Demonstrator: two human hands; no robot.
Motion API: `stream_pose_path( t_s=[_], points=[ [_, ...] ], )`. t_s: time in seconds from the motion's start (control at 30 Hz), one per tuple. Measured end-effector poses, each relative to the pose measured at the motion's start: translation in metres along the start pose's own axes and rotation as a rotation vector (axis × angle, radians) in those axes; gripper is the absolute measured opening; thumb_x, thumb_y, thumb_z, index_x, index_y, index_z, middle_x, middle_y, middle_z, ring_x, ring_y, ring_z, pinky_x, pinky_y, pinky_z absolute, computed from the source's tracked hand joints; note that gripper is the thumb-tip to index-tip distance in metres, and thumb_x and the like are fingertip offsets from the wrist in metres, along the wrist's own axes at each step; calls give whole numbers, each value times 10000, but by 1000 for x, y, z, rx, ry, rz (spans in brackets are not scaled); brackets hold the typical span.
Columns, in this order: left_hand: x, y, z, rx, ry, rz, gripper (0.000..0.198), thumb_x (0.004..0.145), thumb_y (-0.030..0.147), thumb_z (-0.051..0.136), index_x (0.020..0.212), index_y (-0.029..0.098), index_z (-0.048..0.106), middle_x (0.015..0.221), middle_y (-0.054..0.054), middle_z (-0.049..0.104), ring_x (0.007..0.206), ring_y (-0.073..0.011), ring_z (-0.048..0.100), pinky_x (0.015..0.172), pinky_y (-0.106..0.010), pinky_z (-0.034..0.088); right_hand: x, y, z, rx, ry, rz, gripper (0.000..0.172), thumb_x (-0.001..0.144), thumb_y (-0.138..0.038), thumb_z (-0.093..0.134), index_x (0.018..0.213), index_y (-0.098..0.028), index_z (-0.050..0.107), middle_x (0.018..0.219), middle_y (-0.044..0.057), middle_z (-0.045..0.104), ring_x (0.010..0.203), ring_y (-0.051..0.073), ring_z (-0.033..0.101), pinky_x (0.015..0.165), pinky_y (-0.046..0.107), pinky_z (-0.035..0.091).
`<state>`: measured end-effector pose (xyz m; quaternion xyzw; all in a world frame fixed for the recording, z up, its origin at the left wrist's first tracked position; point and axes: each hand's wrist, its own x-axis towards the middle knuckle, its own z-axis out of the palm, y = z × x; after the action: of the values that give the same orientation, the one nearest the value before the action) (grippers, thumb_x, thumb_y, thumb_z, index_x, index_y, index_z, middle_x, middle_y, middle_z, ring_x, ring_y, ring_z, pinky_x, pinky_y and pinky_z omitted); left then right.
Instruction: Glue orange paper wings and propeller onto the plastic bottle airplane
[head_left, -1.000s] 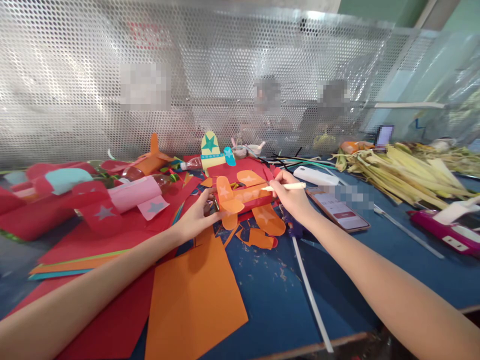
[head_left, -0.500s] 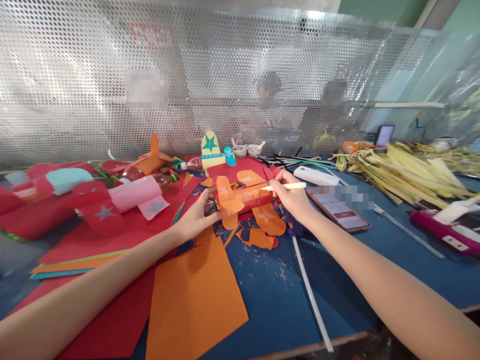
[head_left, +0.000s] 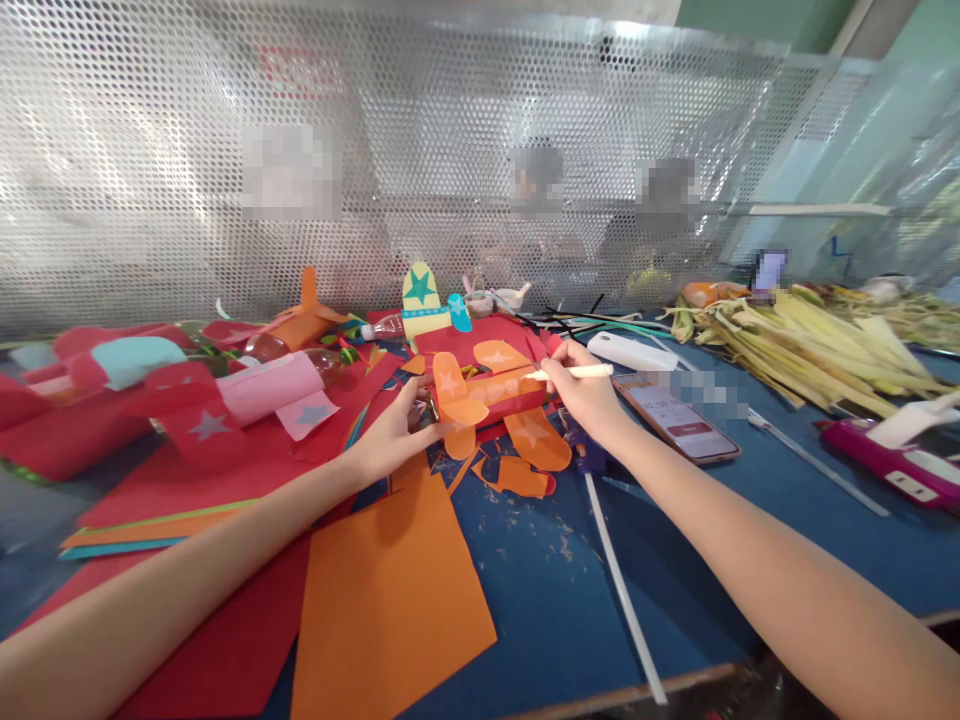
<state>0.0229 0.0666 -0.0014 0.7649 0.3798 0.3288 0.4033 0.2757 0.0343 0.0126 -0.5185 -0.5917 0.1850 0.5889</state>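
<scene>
In the middle of the table lies a toy airplane point(head_left: 510, 392) with a red body, an orange strip on top, and orange wings and tail pieces carrying pale stars. My left hand point(head_left: 397, 432) grips its tail end, thumb in front and fingers behind, partly hidden. A cream-coloured pen point(head_left: 589, 372) is held in my right hand point(head_left: 589, 395), its tip pointing left onto the orange strip. Orange paper scraps point(head_left: 517, 478) lie just in front of the airplane. A sheet of orange paper point(head_left: 390, 610) is spread nearer to me.
Red paper sheets point(head_left: 195, 490) and several finished paper airplanes, one with a pink body point(head_left: 270, 388), fill the left. A phone point(head_left: 679, 418), a glue gun point(head_left: 592, 450) with a white stick, a magenta power strip point(head_left: 892, 465) and dried husks point(head_left: 810, 345) lie to the right. People sit behind a perforated screen point(head_left: 450, 130).
</scene>
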Motion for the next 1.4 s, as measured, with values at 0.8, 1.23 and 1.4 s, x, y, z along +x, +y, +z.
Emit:
stream_pose_path(
  t_s=[0.8, 1.23, 1.4],
  points=[
    [0, 0, 0, 7, -3, -3, 605, 730, 500, 626, 1206, 215, 383, 1083, -54, 526, 1022, -227, 595, 910, -396, 499, -1, 0, 1, 12, -20, 4, 174, 755, -275, 519, 619, -242, 416, 488, -64, 485, 512, 133, 492, 568, 275, 376],
    [0, 0, 0, 13, -5, -1, 603, 735, 494, 621, 1202, 196, 382, 1089, -70, 536, 1012, -236, 602, 918, -420, 499, -1, -3, 0, 24, -37, -7, 175, 743, -268, 516, 605, -242, 410, 476, -64, 482, 497, 130, 482, 547, 272, 357],
    [0, -2, -1, 19, -2, 7, 591, 740, 496, 618, 1202, 212, 384, 1077, -57, 518, 995, -224, 600, 901, -401, 504, -1, -3, 1, 15, -38, -8, 174, 739, -243, 516, 602, -239, 408, 472, -65, 477, 485, 124, 472, 529, 265, 345]
  ],
)
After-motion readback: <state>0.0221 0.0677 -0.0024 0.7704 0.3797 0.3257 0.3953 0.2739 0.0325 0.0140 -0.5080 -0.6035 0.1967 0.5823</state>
